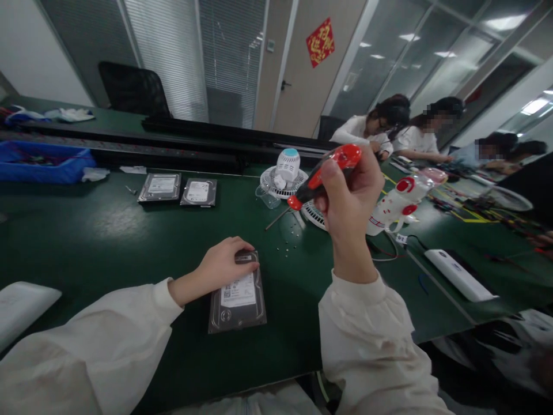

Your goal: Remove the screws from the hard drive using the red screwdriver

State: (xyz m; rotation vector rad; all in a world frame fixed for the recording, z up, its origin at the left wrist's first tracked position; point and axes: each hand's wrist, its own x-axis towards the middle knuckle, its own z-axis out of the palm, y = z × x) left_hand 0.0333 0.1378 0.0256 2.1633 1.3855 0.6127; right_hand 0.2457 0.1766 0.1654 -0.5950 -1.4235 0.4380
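A hard drive with a white label lies flat on the green table in front of me. My left hand rests on its far left corner, fingers curled over the edge. My right hand is raised above the table and closed around a red and black screwdriver, whose metal tip points down and left. Several tiny screws lie loose on the table between the drive and the screwdriver tip.
Two more hard drives lie further back. A small white fan with its grille off, a white and red device and a white bar sit to the right. A blue bin stands at the left. Other people work at the far right.
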